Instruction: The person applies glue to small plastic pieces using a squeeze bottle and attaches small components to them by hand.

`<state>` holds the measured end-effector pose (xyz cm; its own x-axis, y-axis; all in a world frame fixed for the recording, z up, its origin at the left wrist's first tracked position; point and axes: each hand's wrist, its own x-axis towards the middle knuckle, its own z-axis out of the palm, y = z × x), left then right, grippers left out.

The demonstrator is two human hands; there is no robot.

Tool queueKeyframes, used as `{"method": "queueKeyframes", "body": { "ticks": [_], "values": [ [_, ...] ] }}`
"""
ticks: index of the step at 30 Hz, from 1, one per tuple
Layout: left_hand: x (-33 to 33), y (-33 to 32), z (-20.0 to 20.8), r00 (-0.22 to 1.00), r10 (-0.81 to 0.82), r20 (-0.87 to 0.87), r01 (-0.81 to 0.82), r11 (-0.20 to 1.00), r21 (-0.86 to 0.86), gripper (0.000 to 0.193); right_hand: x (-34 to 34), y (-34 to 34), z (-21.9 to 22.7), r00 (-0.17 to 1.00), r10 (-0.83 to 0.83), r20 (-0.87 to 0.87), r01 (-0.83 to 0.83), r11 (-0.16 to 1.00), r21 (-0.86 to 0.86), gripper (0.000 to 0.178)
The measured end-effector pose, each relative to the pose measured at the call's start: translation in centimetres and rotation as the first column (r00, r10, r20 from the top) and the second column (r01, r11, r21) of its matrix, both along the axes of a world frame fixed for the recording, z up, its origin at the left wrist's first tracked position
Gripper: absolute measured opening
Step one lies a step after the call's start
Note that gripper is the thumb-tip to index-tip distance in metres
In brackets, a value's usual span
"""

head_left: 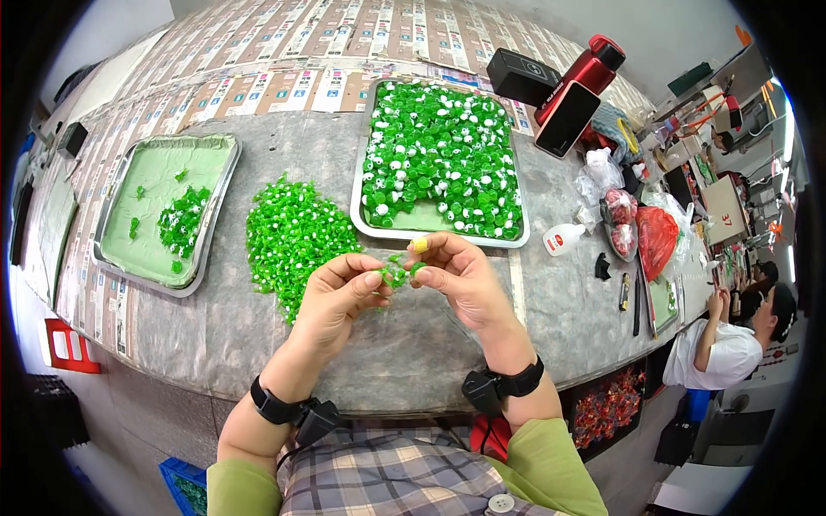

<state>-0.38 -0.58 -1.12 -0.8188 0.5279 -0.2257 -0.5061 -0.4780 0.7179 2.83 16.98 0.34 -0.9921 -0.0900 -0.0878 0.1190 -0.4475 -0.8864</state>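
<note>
My left hand (pixel 340 291) and my right hand (pixel 465 282) are held close together over the table, in front of the large tray. Pinched in the left fingers is a small bright green plastic figure (pixel 394 274). The right thumb and forefinger close on another small green piece (pixel 416 268), right beside it; a yellow band wraps one right fingertip. A loose heap of small green pieces with white bits (pixel 301 236) lies just left of the hands. Beyond them, green pieces with white eyeball-like balls (pixel 439 155) fill the large metal tray (pixel 439 239).
A second tray (pixel 129 219) at the left holds a small cluster of green figures. Far right stand a red bottle (pixel 578 82), a phone (pixel 568 120) and a black box (pixel 522 76). Nearer are a white glue bottle (pixel 564 239) and a red bag (pixel 657 241). Another person (pixel 727 348) sits at right.
</note>
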Motion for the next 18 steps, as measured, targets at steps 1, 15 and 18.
{"method": "queueKeyframes", "body": {
  "ticks": [1,15,18],
  "values": [
    [0.0,0.1,0.1,1.0,-0.007,0.001,0.007,1.0,-0.002,0.013,0.0,0.0,-0.1,1.0,-0.01,0.006,0.01,1.0,0.015,0.029],
    [0.1,0.1,0.4,0.996,-0.076,0.049,0.071,0.992,0.1,0.015,0.5,-1.7,-0.8,0.975,-0.058,-0.216,0.115,0.958,0.264,0.025],
    [0.1,0.1,0.3,0.995,-0.079,0.063,0.071,0.989,0.128,0.014,0.6,-1.8,-0.8,0.979,-0.029,-0.202,0.078,0.967,0.242,0.024]
  ]
}}
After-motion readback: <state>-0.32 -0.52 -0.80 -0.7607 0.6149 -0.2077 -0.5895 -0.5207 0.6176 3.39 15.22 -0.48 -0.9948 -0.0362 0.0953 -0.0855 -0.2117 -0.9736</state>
